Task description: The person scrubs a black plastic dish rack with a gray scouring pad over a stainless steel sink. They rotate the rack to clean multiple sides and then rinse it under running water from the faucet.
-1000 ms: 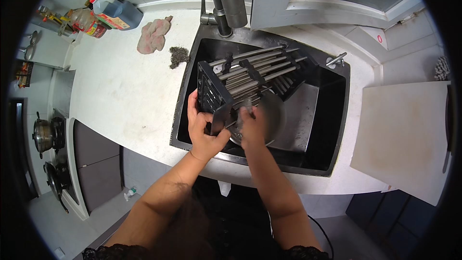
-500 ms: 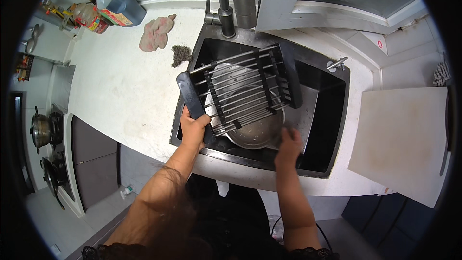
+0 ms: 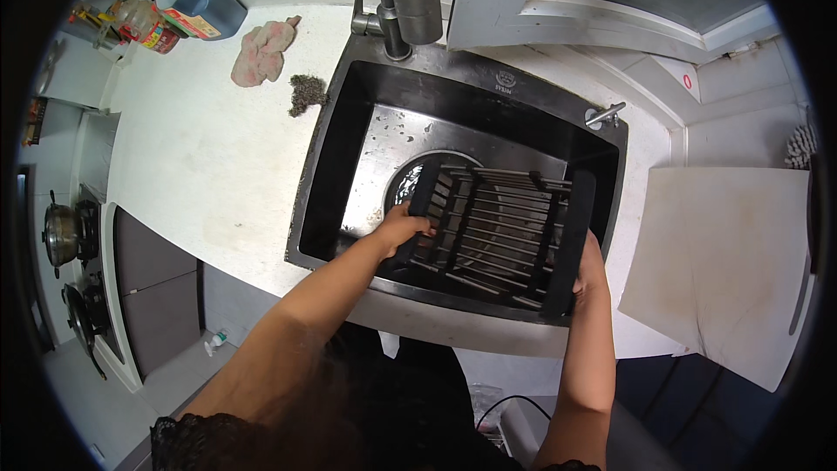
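Observation:
A dish drainer rack (image 3: 501, 231), with thin metal bars and black end panels, is held tilted low in the black sink (image 3: 453, 67). My left hand (image 3: 403, 231) is closed around its left end panel. At the opposite panel my right hand (image 3: 591, 263) grips the outer side, its fingertips partly hidden behind the panel. Under the rack lies a round metal pan (image 3: 405, 183); only its left and far parts show clearly, the rest seen between the bars.
Left of the sink, a dark wiry scrubber (image 3: 307, 94) and a stained cloth (image 3: 264, 52) lie on the white counter (image 3: 209, 157). Bottles (image 3: 205, 9) stand at the back left. The faucet (image 3: 391, 26) rises behind the sink. A pale board (image 3: 719, 262) is at the right.
The rack has moved right and toward me and has turned. My right hand has come from beside the pan to the rack's right end panel. My left hand still holds the left one.

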### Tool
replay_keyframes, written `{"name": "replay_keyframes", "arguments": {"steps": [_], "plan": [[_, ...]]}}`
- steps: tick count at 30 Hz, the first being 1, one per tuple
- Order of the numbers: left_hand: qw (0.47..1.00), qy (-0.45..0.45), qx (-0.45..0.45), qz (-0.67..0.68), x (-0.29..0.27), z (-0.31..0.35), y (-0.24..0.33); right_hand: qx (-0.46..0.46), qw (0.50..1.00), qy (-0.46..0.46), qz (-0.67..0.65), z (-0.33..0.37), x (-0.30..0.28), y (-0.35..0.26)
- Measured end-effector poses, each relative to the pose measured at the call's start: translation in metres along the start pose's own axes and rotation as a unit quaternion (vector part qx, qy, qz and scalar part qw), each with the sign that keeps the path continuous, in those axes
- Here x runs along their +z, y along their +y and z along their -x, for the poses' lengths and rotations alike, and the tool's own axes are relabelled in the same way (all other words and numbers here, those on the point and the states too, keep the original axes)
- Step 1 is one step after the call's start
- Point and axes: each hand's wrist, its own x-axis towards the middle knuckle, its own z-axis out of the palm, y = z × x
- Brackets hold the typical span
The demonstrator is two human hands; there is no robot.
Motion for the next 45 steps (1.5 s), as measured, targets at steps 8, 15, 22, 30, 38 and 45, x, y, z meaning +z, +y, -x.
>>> {"name": "replay_keyframes", "arguments": {"steps": [8,15,22,30,38,45], "plan": [[0.896,0.225,-0.077,-0.374,0.002,-0.081,-0.019,-0.035,0.988,0.049,0.144,0.004,0.03,0.019],[0.876,0.214,0.011,-0.431,-0.007,-0.103,-0.047,-0.039,0.999,0.019,0.013,0.019,0.058,0.01],[0.902,0.219,0.042,-0.37,0.014,-0.078,-0.025,-0.087,0.995,0.024,-0.037,0.029,0.066,-0.002],[0.82,0.315,0.174,-0.445,0.022,-0.019,0.044,-0.095,0.989,-0.02,-0.108,0.042,0.054,-0.035],[0.92,0.111,0.225,-0.302,-0.008,0.04,0.084,-0.1,0.981,-0.07,-0.151,0.035,0.039,-0.031],[0.981,0.0,0.191,-0.032,-0.025,0.067,0.1,-0.171,0.98,0.093,-0.043,0.0,0.019,0.002]]}}
